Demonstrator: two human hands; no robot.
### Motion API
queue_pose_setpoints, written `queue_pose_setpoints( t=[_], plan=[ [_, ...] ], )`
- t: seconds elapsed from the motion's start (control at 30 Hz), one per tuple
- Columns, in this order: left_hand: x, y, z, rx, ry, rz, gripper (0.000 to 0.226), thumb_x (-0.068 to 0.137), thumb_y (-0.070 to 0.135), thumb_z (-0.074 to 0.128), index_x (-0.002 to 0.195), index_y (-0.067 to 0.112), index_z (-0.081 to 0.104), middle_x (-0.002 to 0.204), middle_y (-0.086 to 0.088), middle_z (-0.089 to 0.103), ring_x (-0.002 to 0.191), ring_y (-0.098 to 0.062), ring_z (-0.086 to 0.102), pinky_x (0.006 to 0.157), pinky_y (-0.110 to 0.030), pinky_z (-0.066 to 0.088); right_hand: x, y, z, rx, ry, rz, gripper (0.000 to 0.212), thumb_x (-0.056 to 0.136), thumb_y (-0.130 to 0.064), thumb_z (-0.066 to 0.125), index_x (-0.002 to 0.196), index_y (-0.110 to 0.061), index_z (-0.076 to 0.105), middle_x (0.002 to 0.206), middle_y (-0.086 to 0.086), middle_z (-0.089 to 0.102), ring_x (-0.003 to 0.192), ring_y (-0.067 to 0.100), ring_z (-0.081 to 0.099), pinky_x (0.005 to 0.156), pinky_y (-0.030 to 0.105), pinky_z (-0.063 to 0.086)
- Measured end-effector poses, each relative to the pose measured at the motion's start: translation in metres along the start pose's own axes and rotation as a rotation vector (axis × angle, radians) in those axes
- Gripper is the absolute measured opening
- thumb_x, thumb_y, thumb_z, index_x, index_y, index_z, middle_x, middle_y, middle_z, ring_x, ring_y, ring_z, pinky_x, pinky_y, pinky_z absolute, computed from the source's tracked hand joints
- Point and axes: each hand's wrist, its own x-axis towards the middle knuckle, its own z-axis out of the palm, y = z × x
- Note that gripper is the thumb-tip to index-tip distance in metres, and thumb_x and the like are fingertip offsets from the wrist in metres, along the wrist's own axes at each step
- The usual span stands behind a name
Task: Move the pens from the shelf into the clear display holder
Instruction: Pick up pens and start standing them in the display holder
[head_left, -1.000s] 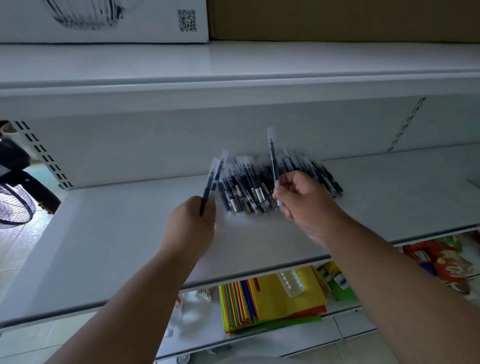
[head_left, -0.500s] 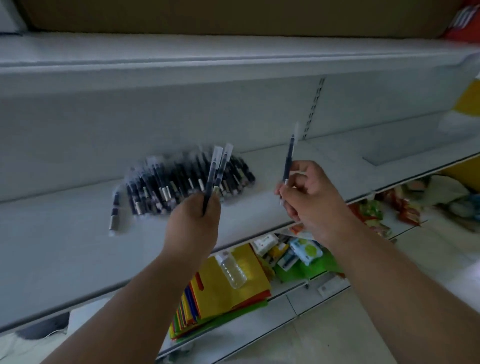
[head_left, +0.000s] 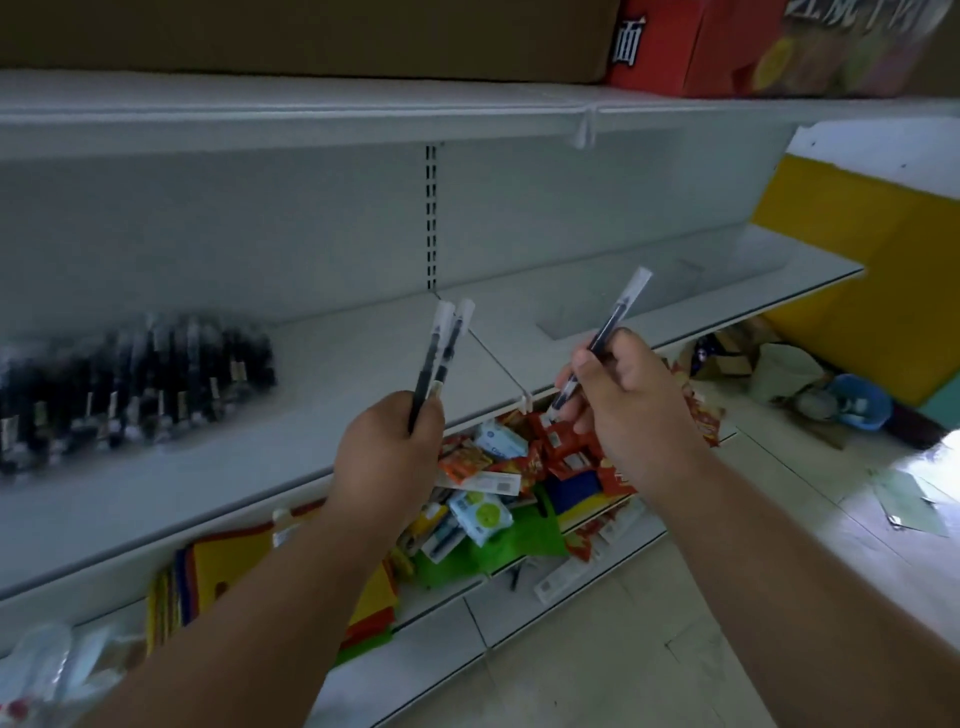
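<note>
Above the shelf (head_left: 322, 415): we grip pens in both hands.
Left hand (head_left: 387, 457): our fingers curl round two pens (head_left: 441, 353), caps up.
Right hand (head_left: 631, 410): our fingers pinch one pen (head_left: 613, 322), slanted.
Pile (head_left: 135, 384): lies left, apart.

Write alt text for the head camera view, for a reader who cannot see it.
Two hands are raised before a white shelf: the left hand grips two pens, the right hand pinches one pen. A blurred pile of pens lies at left, a clear display holder at right.
</note>
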Motion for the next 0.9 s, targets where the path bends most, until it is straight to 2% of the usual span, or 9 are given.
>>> queue_pose_setpoints(
  t=[0.2,0.27,0.37,0.5,0.57,0.67,0.73,0.83,0.9],
  plan=[
    [0.03,0.006,0.031,0.022,-0.02,-0.003,0.04,0.098,0.03,0.046,0.066,0.007,0.043,0.056,-0.003,0.04,0.05,-0.016,0.036,0.051,-0.031,0.028,0.04,0.022,-0.012,-0.027,0.058,0.008,0.01,0.099,-0.023,0.055,0.097,-0.019,0.064,0.077,-0.002,0.07,0.068,0.003,0.066,0.064,0.018,0.054],
    [0.048,0.007,0.038,0.025,-0.039,0.001,0.041,0.098,0.032,0.046,0.069,0.004,0.045,0.057,-0.005,0.04,0.05,-0.016,0.036,0.051,-0.031,0.03,0.056,0.028,-0.013,-0.007,0.095,0.015,0.006,0.097,-0.02,0.059,0.094,-0.024,0.063,0.078,-0.004,0.071,0.072,0.004,0.069,0.072,0.029,0.058],
    [0.079,0.009,0.054,0.0,-0.069,-0.031,0.04,0.097,0.033,0.046,0.07,0.004,0.046,0.057,-0.004,0.041,0.051,-0.017,0.038,0.051,-0.031,0.031,0.08,0.038,-0.018,0.009,0.123,0.021,0.016,0.093,-0.016,0.064,0.09,-0.031,0.06,0.084,-0.006,0.072,0.079,0.009,0.072,0.081,0.043,0.059],
    [0.104,0.015,0.079,0.036,-0.089,-0.029,0.038,0.097,0.031,0.046,0.07,0.005,0.048,0.055,-0.003,0.04,0.05,-0.018,0.037,0.05,-0.03,0.027,0.111,0.05,-0.028,0.018,0.137,-0.014,0.013,0.099,-0.013,0.054,0.091,-0.022,0.059,0.084,0.0,0.071,0.076,0.013,0.07,0.075,0.035,0.058],
    [0.111,0.017,0.088,0.065,-0.09,-0.024,0.038,0.098,0.031,0.045,0.069,0.006,0.048,0.054,-0.002,0.04,0.049,-0.018,0.038,0.049,-0.029,0.026,0.128,0.057,-0.03,0.003,0.151,-0.016,0.012,0.101,-0.017,0.051,0.092,-0.018,0.059,0.084,0.003,0.072,0.075,0.014,0.07,0.072,0.036,0.058],
    [0.12,0.023,0.1,0.06,-0.068,-0.045,0.038,0.098,0.031,0.045,0.073,0.003,0.05,0.055,-0.002,0.04,0.049,-0.018,0.038,0.049,-0.029,0.026,0.156,0.063,-0.034,-0.041,0.135,-0.046,0.017,0.099,-0.023,0.054,0.086,-0.032,0.06,0.081,-0.005,0.072,0.079,0.014,0.07,0.078,0.047,0.058],
    [0.128,0.027,0.109,0.068,-0.041,-0.054,0.039,0.099,0.031,0.045,0.076,0.0,0.052,0.056,-0.003,0.042,0.051,-0.019,0.039,0.05,-0.029,0.028,0.179,0.065,-0.037,-0.063,0.103,-0.077,0.019,0.098,-0.024,0.056,0.082,-0.035,0.06,0.08,-0.008,0.072,0.08,0.014,0.07,0.08,0.05,0.057],
    [0.137,0.033,0.126,0.087,0.031,-0.095,0.038,0.098,0.03,0.045,0.078,-0.001,0.053,0.059,-0.006,0.045,0.052,-0.02,0.04,0.051,-0.03,0.028,0.213,0.07,-0.038,-0.08,0.035,-0.12,0.015,0.094,-0.028,0.06,0.08,-0.031,0.062,0.078,-0.006,0.071,0.078,0.016,0.069,0.076,0.05,0.058],
    [0.139,0.036,0.137,0.067,0.095,-0.148,0.037,0.097,0.028,0.045,0.078,-0.002,0.053,0.06,-0.006,0.046,0.052,-0.02,0.04,0.051,-0.029,0.029,0.233,0.075,-0.038,-0.141,-0.034,-0.161,0.012,0.094,-0.03,0.061,0.083,-0.025,0.063,0.078,-0.003,0.07,0.075,0.016,0.067,0.072,0.042,0.058]
  ],
)
